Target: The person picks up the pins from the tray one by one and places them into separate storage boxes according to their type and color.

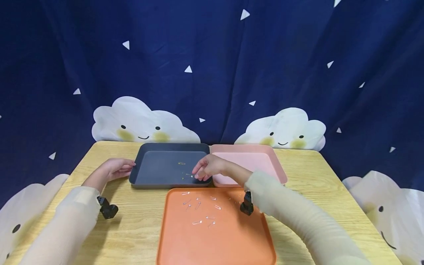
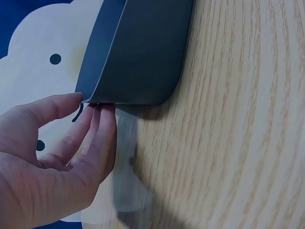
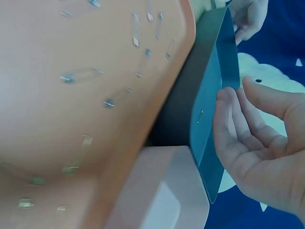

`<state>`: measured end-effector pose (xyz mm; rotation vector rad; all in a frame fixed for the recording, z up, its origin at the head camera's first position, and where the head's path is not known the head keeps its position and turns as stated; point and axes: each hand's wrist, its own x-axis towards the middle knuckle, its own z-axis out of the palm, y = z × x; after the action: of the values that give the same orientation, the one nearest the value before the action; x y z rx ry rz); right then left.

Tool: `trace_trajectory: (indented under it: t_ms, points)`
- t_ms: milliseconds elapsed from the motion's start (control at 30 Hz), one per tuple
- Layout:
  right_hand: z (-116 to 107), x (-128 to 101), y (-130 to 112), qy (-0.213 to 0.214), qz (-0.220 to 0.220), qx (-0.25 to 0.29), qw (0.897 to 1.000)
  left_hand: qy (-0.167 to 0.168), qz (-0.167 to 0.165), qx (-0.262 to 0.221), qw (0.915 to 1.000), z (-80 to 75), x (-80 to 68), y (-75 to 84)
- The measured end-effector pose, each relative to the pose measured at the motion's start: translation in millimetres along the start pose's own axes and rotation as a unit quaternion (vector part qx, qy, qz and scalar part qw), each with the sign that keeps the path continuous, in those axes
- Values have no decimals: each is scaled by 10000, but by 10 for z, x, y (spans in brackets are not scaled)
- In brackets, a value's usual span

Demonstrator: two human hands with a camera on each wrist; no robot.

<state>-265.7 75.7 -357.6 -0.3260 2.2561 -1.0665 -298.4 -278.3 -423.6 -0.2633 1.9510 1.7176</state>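
My left hand (image 1: 116, 170) pinches the left rim of a dark grey tray (image 1: 154, 167); in the left wrist view the thumb is on the rim and the fingers (image 2: 102, 129) lie against the outer wall. Over the tray's right end is my right hand (image 1: 209, 167), its thumb and fingers apart in the right wrist view, nothing visible between them. A safety pin (image 1: 188, 175) lies right at its fingertips, and a gold safety pin (image 1: 181, 163) is a little farther back on the tray floor. Several silver safety pins (image 1: 197, 222) lie scattered on an orange tray (image 1: 212, 246) in front.
A pink tray (image 1: 251, 162) stands to the right of the grey one, partly behind my right forearm. More small pins (image 3: 70, 169) are on the orange tray's right side, blurred in the right wrist view. Behind the wooden table (image 1: 304, 191) hangs a blue cloud-patterned curtain (image 1: 212, 48).
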Motion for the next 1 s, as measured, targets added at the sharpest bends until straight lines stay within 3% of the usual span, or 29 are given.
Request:
trace_trajectory:
  t_ms: [200,267,367,500,567,733,800,867,1000]
  points:
    - [51,-215,386,306,-514,49,9982,25,-27,-77,10000,-12,-13,-17]
    - [75,-307,499,460,-915,-363,9941,53,-41,-60,10000,-14,-19,-16]
    - [124,-454,639,775,-1442,-1130,9800,69,-64,-34,10000,-19,-27,-20]
    - [182,-595,801,1082,-1848,-2099,9540,8,-26,-14,10000,-26,-33,-32]
    - [202,-637,867,1219,-2028,-2677,9340,-15,-3,-25,10000,-24,-37,-33]
    - [249,-681,993,1622,-2454,-4180,8595,-57,55,-12,10000,-24,-36,-35]
    - [265,-690,1022,1705,-2494,-4528,8389,-50,68,-1,10000,-20,-32,-34]
    - [280,-697,1038,1753,-2492,-4704,8282,-36,78,11,10000,-12,-30,-30]
    - [301,-698,1046,1781,-2408,-4870,8204,-9,60,47,10000,1,-23,-23]
